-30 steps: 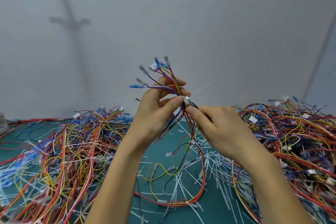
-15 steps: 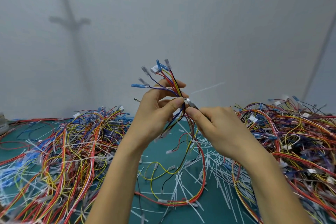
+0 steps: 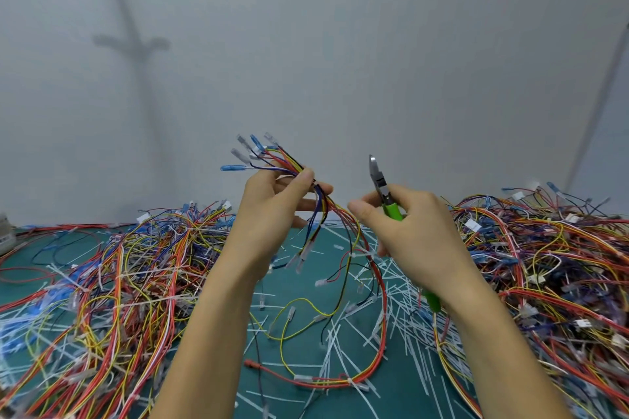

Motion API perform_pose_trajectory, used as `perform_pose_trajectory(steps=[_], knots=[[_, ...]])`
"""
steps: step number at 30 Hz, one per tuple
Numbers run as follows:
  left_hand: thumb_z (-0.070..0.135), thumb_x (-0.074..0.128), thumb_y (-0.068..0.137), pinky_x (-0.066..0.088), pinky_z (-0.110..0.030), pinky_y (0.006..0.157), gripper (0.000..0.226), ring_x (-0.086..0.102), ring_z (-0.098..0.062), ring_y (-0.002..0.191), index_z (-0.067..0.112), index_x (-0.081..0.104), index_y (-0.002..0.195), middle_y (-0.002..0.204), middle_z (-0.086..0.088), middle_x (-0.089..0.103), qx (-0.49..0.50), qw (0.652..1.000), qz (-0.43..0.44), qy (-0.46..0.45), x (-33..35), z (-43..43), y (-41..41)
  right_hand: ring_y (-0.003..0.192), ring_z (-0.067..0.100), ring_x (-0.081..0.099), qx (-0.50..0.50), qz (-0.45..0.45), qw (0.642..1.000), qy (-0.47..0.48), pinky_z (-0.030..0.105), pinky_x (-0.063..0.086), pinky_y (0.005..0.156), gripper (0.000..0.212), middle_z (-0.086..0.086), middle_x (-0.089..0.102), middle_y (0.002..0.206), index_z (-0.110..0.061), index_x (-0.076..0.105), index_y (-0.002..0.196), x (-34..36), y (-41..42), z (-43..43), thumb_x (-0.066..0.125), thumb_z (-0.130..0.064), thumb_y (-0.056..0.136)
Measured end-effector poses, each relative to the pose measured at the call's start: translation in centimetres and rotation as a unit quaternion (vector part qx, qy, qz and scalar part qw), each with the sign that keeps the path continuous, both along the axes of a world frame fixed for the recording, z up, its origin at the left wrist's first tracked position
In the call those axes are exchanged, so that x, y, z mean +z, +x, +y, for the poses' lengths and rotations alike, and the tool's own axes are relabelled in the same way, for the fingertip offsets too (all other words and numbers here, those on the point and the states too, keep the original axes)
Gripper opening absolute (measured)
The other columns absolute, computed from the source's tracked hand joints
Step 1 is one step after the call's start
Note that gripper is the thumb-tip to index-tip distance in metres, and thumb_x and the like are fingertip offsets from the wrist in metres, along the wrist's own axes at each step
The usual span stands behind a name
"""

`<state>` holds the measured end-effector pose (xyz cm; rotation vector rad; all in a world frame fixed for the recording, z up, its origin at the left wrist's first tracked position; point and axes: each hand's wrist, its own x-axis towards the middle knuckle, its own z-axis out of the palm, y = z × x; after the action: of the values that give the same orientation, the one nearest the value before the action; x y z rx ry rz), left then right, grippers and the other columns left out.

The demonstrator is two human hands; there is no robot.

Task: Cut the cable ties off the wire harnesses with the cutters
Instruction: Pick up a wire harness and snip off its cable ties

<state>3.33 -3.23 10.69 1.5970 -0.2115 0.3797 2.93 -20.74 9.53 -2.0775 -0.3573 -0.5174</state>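
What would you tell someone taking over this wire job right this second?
Left grip: holds one harness up by its upper end, over the mat.
Right grip: holds the green-handled cutters, blades up, clear of the wires.
Done: many cut ties litter the mat.
To do: white ties show on the held harness's lower loop; a left pile and right pile of harnesses lie alongside.

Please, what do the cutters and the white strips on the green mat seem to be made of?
Cutters: the head looks like bare grey metal, probably steel, with a dull shine; the green handles look like smooth plastic or rubber. White strips: thin, straight, matte, probably plastic, perhaps nylon.
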Motion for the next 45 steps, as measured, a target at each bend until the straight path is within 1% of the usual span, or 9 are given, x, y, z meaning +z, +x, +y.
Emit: perform_pose_trajectory(steps=[7,14,18,23,26,31,37,42,45], knots=[[0.024,0.057,0.098,0.054,-0.018,0.058,0.018,0.072,-0.012,0.075,0.009,0.067,0.099,0.092,-0.003,0.077,-0.061,0.998,0.026,-0.015,0.5,-0.3,-0.6,0.046,0.006,0.047,0.111,0.065,0.988,0.09,0.028,0.042,0.053,0.02,-0.005,0.066,0.058,-0.018,0.068,0.072,-0.2,0.0,0.9,0.073,-0.032,0.085],[0.022,0.068,0.09,0.048,-0.01,0.061,0.009,0.07,-0.005,0.073,0.014,0.072,0.09,0.08,0.0,0.076,-0.019,0.991,-0.009,0.133,0.7,0.9,-0.9,0.043,0.011,0.045,0.116,0.069,0.959,0.247,0.021,0.04,0.041,0.011,0.0,0.068,0.061,-0.016,0.067,0.078,0.5,-0.3,0.4,0.072,-0.021,0.087],[0.03,0.068,0.089,0.053,-0.026,0.074,0.007,0.07,-0.009,0.078,0.024,0.07,0.086,0.079,0.008,0.074,0.083,0.976,-0.075,0.188,1.1,0.3,-1.1,0.043,0.011,0.045,0.109,0.075,0.955,0.264,0.023,0.041,0.041,0.012,-0.001,0.067,0.062,-0.014,0.067,0.08,0.6,-0.4,0.3,0.07,-0.021,0.089],[0.037,0.065,0.089,0.049,-0.017,0.064,0.012,0.067,-0.002,0.071,0.027,0.068,0.084,0.077,0.012,0.071,0.049,0.965,-0.066,0.249,1.2,-0.7,-1.9,0.044,0.013,0.047,0.119,0.072,0.955,0.261,0.024,0.042,0.043,0.012,-0.001,0.068,0.064,-0.015,0.068,0.08,0.7,-0.7,0.3,0.069,-0.022,0.09],[0.041,0.058,0.094,0.046,-0.023,0.065,0.021,0.064,-0.003,0.069,0.025,0.07,0.087,0.077,0.008,0.071,0.039,0.953,-0.055,0.295,0.9,-1.3,-1.7,0.044,0.013,0.046,0.119,0.063,0.956,0.259,0.023,0.041,0.043,0.013,-0.001,0.067,0.063,-0.015,0.068,0.078,0.7,-0.8,0.5,0.069,-0.02,0.09],[0.034,0.061,0.094,0.044,-0.025,0.058,0.014,0.059,-0.007,0.063,0.027,0.072,0.09,0.074,0.01,0.066,0.049,0.97,-0.066,0.229,0.6,-2.2,-1.4,0.046,0.011,0.047,0.103,0.057,0.957,0.266,0.022,0.042,0.044,0.01,-0.003,0.067,0.063,-0.015,0.068,0.08,0.6,-0.6,0.8,0.071,-0.02,0.088],[0.034,0.054,0.095,0.054,-0.054,0.088,0.028,0.07,-0.027,0.088,0.013,0.07,0.089,0.088,-0.013,0.07,-0.052,0.987,-0.017,0.149,0.7,-2.4,-1.5,0.043,0.001,0.052,0.097,0.034,0.961,0.258,0.016,0.041,0.043,0.013,-0.007,0.062,0.053,-0.011,0.065,0.078,0.6,-0.8,1.1,0.075,-0.016,0.083],[0.041,0.064,0.09,0.059,-0.046,0.072,0.024,0.058,-0.016,0.068,0.02,0.071,0.096,0.083,-0.009,0.066,-0.047,0.985,-0.035,0.162,0.6,-2.2,-1.5,0.046,0.005,0.048,0.11,0.04,0.96,0.253,0.017,0.042,0.045,0.014,-0.01,0.059,0.052,-0.018,0.067,0.076,0.6,-1.0,1.6,0.069,-0.01,0.087],[0.034,0.063,0.093,0.046,-0.033,0.061,0.017,0.046,-0.01,0.055,0.025,0.072,0.105,0.068,-0.009,0.05,-0.034,0.987,-0.039,0.152,0.6,-1.6,-1.3,0.05,0.006,0.053,0.128,0.055,0.957,0.254,0.019,0.046,0.048,0.011,-0.01,0.062,0.056,-0.018,0.07,0.079,0.8,-1.2,1.6,0.069,-0.01,0.086]])
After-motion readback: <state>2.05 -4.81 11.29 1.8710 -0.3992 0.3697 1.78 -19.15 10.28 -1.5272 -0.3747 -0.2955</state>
